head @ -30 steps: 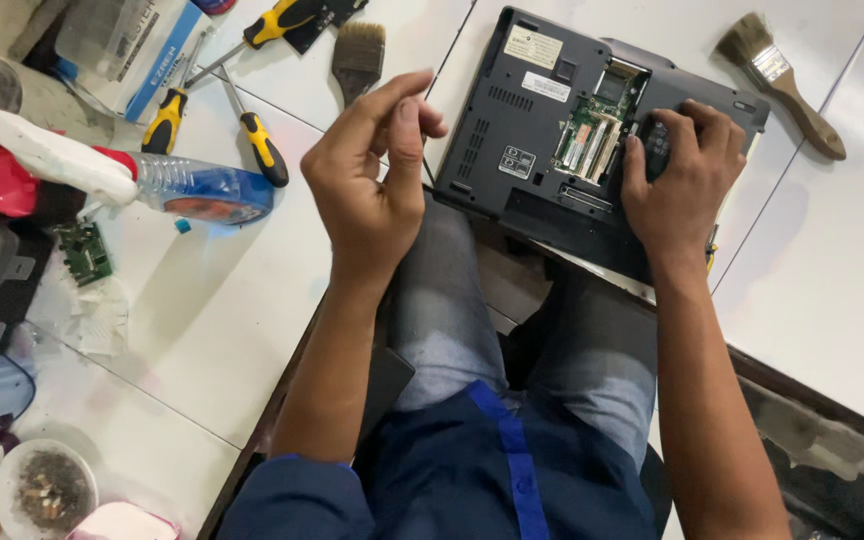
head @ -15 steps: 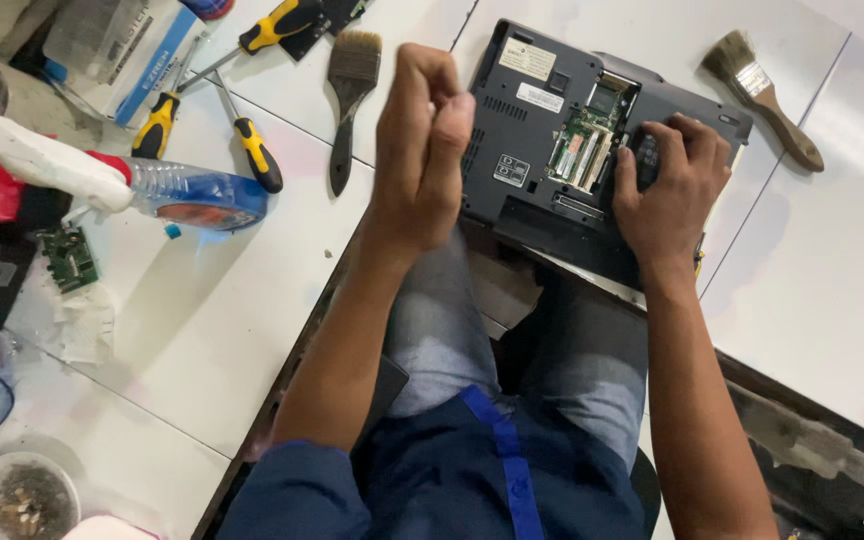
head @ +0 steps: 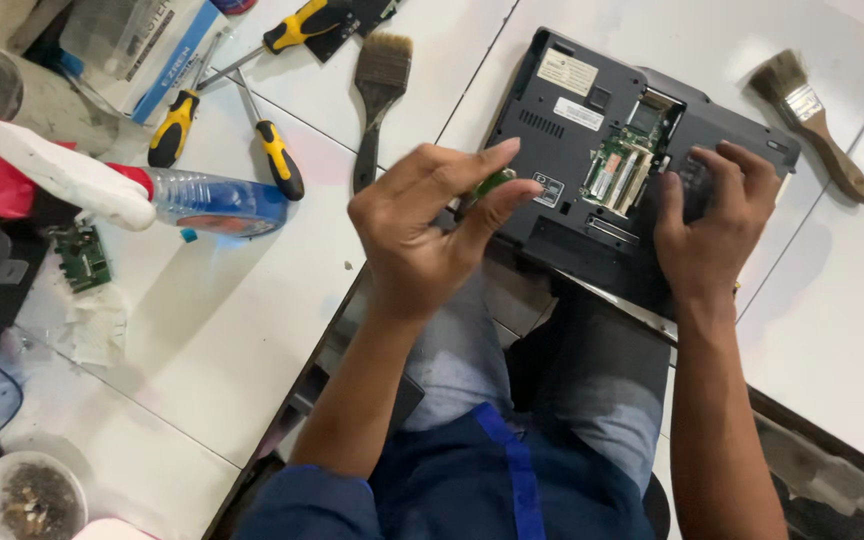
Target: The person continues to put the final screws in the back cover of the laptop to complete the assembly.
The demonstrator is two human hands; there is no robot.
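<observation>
Here, left hand (head: 422, 235) pinches a small green module (head: 490, 184); right hand (head: 712, 225) (fingers spread) presses the laptop (head: 572, 130).

White tiled floor (head: 252, 330) carries everything. Far left: spray bottle (head: 132, 190) lying flat, two yellow-handled screwdrivers (head: 227, 130), dark brush (head: 377, 100). Centre-right: upturned laptop (head: 592, 150). Far right: wooden-handled brush (head: 817, 125). Near left: small green circuit board (head: 82, 258), round bowl (head: 27, 495).

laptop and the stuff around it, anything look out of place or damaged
The laptop lies upside down with a bottom panel off, so its green circuit boards are bare. A spray bottle lies tipped on its side, and a loose small green board sits beside crumpled tissue. I see no clear breakage or spill.
</observation>
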